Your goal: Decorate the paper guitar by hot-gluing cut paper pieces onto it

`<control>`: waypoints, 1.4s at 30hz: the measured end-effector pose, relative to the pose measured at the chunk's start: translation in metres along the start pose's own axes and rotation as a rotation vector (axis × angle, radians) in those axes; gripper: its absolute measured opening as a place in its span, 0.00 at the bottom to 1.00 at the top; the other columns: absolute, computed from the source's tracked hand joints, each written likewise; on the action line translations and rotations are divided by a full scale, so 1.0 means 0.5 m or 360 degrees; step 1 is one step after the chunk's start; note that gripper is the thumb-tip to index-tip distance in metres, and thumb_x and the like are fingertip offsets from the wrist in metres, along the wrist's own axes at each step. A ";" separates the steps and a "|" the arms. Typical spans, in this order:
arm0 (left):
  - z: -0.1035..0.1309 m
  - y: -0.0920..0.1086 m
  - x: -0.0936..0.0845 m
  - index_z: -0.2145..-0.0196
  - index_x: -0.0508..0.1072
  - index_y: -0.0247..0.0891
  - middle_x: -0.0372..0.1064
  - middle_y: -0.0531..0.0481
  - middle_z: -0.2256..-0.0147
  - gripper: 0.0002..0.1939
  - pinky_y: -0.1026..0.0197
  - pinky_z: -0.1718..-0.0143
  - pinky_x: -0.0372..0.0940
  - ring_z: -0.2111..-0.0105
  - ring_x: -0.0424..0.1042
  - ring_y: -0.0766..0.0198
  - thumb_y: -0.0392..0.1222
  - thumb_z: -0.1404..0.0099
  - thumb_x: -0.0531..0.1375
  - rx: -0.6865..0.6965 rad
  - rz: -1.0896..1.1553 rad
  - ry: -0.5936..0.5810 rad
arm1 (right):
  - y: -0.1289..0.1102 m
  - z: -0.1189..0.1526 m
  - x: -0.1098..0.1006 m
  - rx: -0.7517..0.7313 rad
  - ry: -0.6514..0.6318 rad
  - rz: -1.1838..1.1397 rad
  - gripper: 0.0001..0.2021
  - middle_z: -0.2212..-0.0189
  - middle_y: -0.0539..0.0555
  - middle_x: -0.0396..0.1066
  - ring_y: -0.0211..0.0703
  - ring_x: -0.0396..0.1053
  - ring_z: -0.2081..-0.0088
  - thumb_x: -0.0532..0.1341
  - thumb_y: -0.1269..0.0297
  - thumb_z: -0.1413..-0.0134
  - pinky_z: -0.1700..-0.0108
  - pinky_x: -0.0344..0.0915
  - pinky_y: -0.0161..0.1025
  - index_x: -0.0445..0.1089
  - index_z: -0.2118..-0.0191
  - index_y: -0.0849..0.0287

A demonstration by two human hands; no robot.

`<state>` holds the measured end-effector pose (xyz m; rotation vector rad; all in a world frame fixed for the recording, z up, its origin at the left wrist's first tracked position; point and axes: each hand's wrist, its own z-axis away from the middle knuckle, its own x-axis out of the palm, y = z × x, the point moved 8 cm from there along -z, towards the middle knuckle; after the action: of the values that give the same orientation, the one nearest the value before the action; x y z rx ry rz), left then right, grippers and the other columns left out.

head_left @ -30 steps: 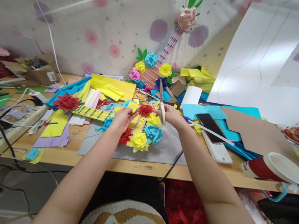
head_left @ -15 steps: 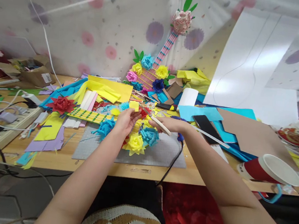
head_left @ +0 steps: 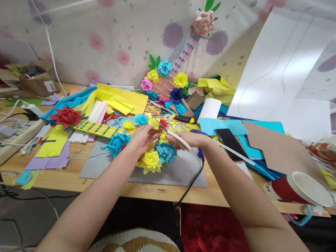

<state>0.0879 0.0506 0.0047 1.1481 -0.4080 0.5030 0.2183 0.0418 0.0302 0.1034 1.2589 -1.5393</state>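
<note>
My left hand [head_left: 142, 138] pinches a small piece of yellow paper [head_left: 154, 122] between thumb and fingers. In my right hand [head_left: 189, 139] is a pair of scissors with white handles [head_left: 183, 144], the blades pointing at the yellow paper. Whether the blades touch it, I cannot tell. Under both hands lies a guitar shape with a yellow neck [head_left: 99, 129], partly hidden by them. Paper flowers sit on it: a yellow one [head_left: 151, 161], a blue one [head_left: 166, 153], another blue one [head_left: 118, 143] and a red one [head_left: 67, 117] at the neck's end.
A grey cutting mat [head_left: 188, 175] lies beneath the guitar. Behind it leans a finished-looking pink guitar [head_left: 184, 55] with flowers. A phone [head_left: 229, 143], brown cardboard [head_left: 277, 150] and a red-and-white paper cup [head_left: 288, 190] are on the right. A power strip [head_left: 7, 150] with cables stands left.
The yellow paper has turned in my left fingers and shows less of its face. The scissors' handles have shifted slightly. My view has moved a little.
</note>
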 end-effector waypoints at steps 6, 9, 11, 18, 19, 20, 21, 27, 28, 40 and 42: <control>0.005 0.018 -0.001 0.76 0.62 0.35 0.66 0.54 0.78 0.06 0.58 0.61 0.70 0.75 0.73 0.68 0.28 0.46 0.56 0.0060 -0.0086 0.0034 | -0.007 0.010 -0.007 0.0021 0.0000 0.0046 0.30 0.77 0.51 0.64 0.37 0.62 0.75 0.51 0.30 0.55 0.71 0.61 0.35 0.60 0.73 0.59; 0.012 0.024 0.002 0.76 0.62 0.35 0.66 0.55 0.78 0.06 0.60 0.62 0.70 0.76 0.72 0.69 0.28 0.46 0.56 0.0107 -0.0169 0.0037 | -0.013 0.017 -0.006 0.0026 -0.0020 0.0074 0.30 0.77 0.51 0.63 0.37 0.62 0.75 0.52 0.31 0.55 0.72 0.61 0.35 0.60 0.70 0.59; 0.015 0.025 0.003 0.76 0.63 0.36 0.67 0.54 0.77 0.06 0.60 0.63 0.70 0.76 0.72 0.69 0.29 0.47 0.57 0.0132 -0.0231 0.0044 | -0.019 0.020 -0.005 0.0002 -0.0012 0.0063 0.30 0.77 0.50 0.63 0.36 0.61 0.75 0.52 0.31 0.55 0.72 0.61 0.34 0.61 0.69 0.59; 0.015 0.020 0.006 0.75 0.65 0.35 0.68 0.53 0.76 0.05 0.60 0.65 0.71 0.75 0.71 0.69 0.30 0.47 0.58 0.0187 -0.0288 -0.0001 | -0.014 0.025 0.006 0.0020 0.0036 -0.0021 0.26 0.78 0.50 0.62 0.35 0.61 0.76 0.55 0.35 0.53 0.74 0.60 0.33 0.59 0.70 0.59; 0.015 0.020 0.006 0.75 0.65 0.35 0.67 0.53 0.75 0.05 0.59 0.65 0.71 0.74 0.71 0.69 0.29 0.47 0.58 0.0188 -0.0283 -0.0002 | -0.013 0.025 0.007 0.0021 0.0043 -0.0037 0.26 0.78 0.50 0.63 0.36 0.61 0.76 0.55 0.35 0.53 0.75 0.60 0.33 0.59 0.70 0.59; 0.014 0.018 0.005 0.75 0.65 0.35 0.68 0.53 0.75 0.05 0.59 0.64 0.71 0.74 0.72 0.68 0.29 0.48 0.58 0.0183 -0.0276 -0.0002 | -0.012 0.026 0.008 0.0018 0.0050 -0.0044 0.27 0.78 0.50 0.63 0.36 0.61 0.76 0.54 0.35 0.53 0.74 0.60 0.33 0.59 0.71 0.59; 0.014 0.017 0.005 0.75 0.65 0.35 0.68 0.53 0.75 0.05 0.58 0.63 0.71 0.74 0.72 0.68 0.29 0.48 0.59 0.0174 -0.0268 -0.0006 | -0.011 0.026 0.009 0.0012 0.0057 -0.0044 0.27 0.78 0.50 0.63 0.36 0.62 0.76 0.54 0.35 0.53 0.74 0.60 0.34 0.59 0.71 0.59; 0.015 0.013 0.007 0.75 0.66 0.35 0.68 0.53 0.76 0.05 0.59 0.63 0.71 0.74 0.71 0.69 0.32 0.46 0.60 0.0161 -0.0209 -0.0040 | -0.009 0.022 0.017 0.0007 0.0099 -0.0097 0.27 0.78 0.49 0.61 0.35 0.60 0.76 0.54 0.35 0.53 0.75 0.58 0.34 0.58 0.71 0.58; 0.016 0.014 0.006 0.75 0.67 0.34 0.68 0.53 0.76 0.04 0.59 0.64 0.71 0.75 0.71 0.70 0.32 0.45 0.60 0.0166 -0.0213 -0.0023 | -0.010 0.021 0.018 0.0004 0.0103 -0.0096 0.26 0.78 0.48 0.61 0.35 0.60 0.76 0.54 0.35 0.53 0.75 0.58 0.34 0.58 0.71 0.58; 0.018 0.016 -0.005 0.75 0.66 0.34 0.69 0.52 0.76 0.05 0.60 0.62 0.71 0.73 0.73 0.68 0.31 0.44 0.59 0.0100 -0.0179 0.0009 | -0.027 0.017 0.021 -0.0005 0.0117 -0.0085 0.29 0.80 0.48 0.61 0.35 0.59 0.78 0.52 0.32 0.55 0.75 0.58 0.34 0.56 0.75 0.58; 0.017 0.016 -0.005 0.75 0.66 0.34 0.69 0.52 0.76 0.05 0.61 0.62 0.71 0.72 0.74 0.67 0.30 0.44 0.59 0.0095 -0.0174 0.0002 | -0.025 0.015 0.022 0.0000 0.0121 -0.0083 0.30 0.80 0.48 0.60 0.35 0.60 0.78 0.51 0.30 0.56 0.75 0.59 0.34 0.56 0.75 0.58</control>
<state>0.0809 0.0447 0.0122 1.2205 -0.3290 0.4228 0.2084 0.0273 0.0345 0.1309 1.3308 -1.5929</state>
